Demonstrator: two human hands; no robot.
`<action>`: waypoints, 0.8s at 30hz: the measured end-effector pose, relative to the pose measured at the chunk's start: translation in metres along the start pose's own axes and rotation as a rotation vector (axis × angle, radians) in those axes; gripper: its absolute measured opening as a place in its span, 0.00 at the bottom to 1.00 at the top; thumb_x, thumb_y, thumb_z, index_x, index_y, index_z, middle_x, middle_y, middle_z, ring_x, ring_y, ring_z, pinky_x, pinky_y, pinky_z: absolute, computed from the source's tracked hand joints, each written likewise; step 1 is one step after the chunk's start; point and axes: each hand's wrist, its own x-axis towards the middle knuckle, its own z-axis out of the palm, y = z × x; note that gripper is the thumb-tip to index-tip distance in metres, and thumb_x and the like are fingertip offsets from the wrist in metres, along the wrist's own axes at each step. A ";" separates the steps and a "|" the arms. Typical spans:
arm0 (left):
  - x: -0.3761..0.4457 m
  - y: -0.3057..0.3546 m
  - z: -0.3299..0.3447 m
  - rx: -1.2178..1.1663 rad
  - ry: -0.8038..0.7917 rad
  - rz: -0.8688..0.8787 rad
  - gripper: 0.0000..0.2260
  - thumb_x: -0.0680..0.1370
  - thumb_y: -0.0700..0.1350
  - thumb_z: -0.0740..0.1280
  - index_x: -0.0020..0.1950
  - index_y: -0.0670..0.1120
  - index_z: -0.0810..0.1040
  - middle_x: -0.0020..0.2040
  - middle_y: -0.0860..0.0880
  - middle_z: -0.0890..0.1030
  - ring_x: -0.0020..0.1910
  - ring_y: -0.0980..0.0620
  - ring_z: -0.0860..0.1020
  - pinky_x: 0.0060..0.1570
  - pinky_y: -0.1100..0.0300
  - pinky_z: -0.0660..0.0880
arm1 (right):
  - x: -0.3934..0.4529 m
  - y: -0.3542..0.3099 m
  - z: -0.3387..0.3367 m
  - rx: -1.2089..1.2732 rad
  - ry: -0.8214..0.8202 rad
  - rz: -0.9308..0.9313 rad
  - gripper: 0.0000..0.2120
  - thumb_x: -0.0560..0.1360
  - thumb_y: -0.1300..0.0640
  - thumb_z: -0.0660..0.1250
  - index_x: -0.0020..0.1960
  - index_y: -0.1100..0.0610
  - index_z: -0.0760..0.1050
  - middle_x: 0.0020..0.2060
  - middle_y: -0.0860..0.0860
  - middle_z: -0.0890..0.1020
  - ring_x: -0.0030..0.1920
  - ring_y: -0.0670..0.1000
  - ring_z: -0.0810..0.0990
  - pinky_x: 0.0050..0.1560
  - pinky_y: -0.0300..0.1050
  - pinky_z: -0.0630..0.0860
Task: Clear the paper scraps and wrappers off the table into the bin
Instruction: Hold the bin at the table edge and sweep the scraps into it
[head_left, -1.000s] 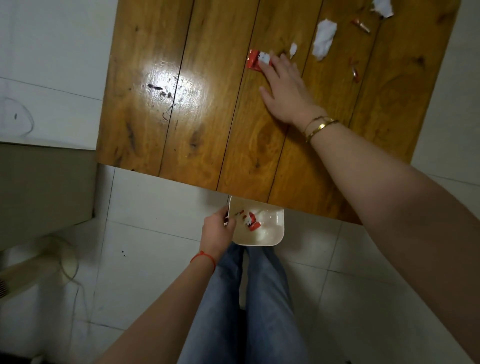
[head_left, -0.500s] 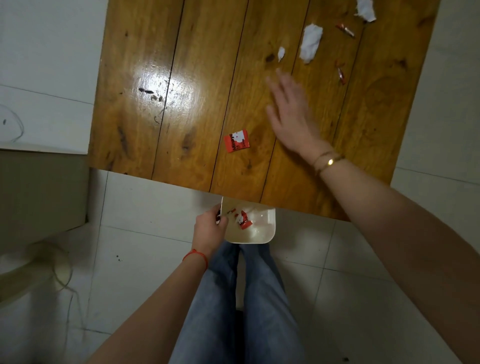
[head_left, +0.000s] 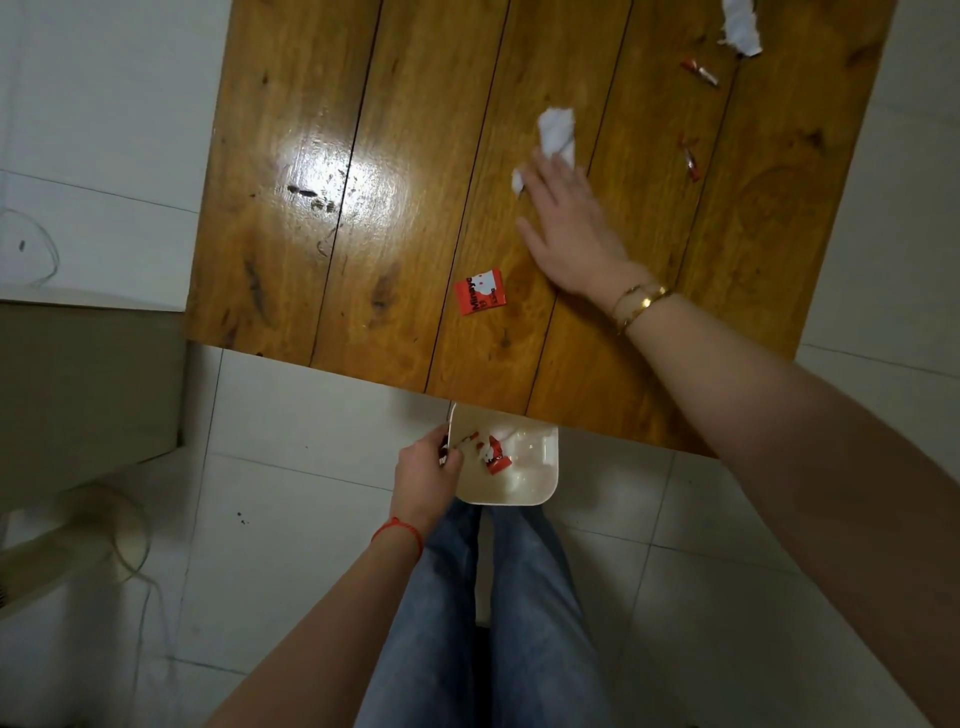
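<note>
My left hand (head_left: 426, 473) grips the left rim of a small white bin (head_left: 524, 493) held just under the near edge of the wooden table (head_left: 322, 218); red wrappers lie inside it. My right hand (head_left: 566, 223) lies flat on the table with fingers spread, its fingertips touching a crumpled white paper scrap (head_left: 558, 132) and a smaller white scrap (head_left: 518, 180). A red and white wrapper (head_left: 479, 298) lies loose on the table to the left of my right wrist. Two small red wrappers (head_left: 701, 71) (head_left: 691, 161) and another white scrap (head_left: 740, 26) lie farther back right.
A beige cabinet (head_left: 88, 384) stands to the left of the table over white floor tiles. My legs in blue jeans (head_left: 493, 613) are below the bin. A clear round object (head_left: 109, 535) sits on the floor at the lower left.
My right hand swept the red and white wrapper toward the near edge, let it go, then reached forward again onto the white paper scraps. The left hand kept holding the bin.
</note>
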 end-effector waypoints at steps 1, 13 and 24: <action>0.000 0.000 -0.001 0.003 0.002 -0.001 0.13 0.78 0.44 0.61 0.62 0.46 0.76 0.55 0.46 0.83 0.52 0.48 0.81 0.47 0.63 0.75 | -0.012 -0.006 0.006 -0.006 -0.015 -0.028 0.28 0.81 0.46 0.49 0.77 0.57 0.52 0.78 0.56 0.52 0.77 0.56 0.48 0.76 0.51 0.44; -0.006 -0.003 -0.017 0.044 0.063 0.031 0.13 0.77 0.41 0.61 0.59 0.45 0.79 0.52 0.44 0.84 0.46 0.50 0.80 0.45 0.61 0.75 | -0.160 -0.065 0.072 -0.105 -0.239 -0.389 0.28 0.82 0.44 0.47 0.78 0.55 0.49 0.78 0.53 0.50 0.77 0.52 0.43 0.76 0.52 0.43; -0.013 -0.017 -0.027 -0.007 0.097 0.004 0.12 0.78 0.42 0.61 0.58 0.41 0.79 0.53 0.41 0.83 0.48 0.48 0.79 0.48 0.60 0.74 | -0.139 -0.093 0.057 0.043 -0.116 -0.318 0.26 0.82 0.49 0.52 0.78 0.53 0.51 0.78 0.54 0.53 0.77 0.55 0.50 0.76 0.50 0.48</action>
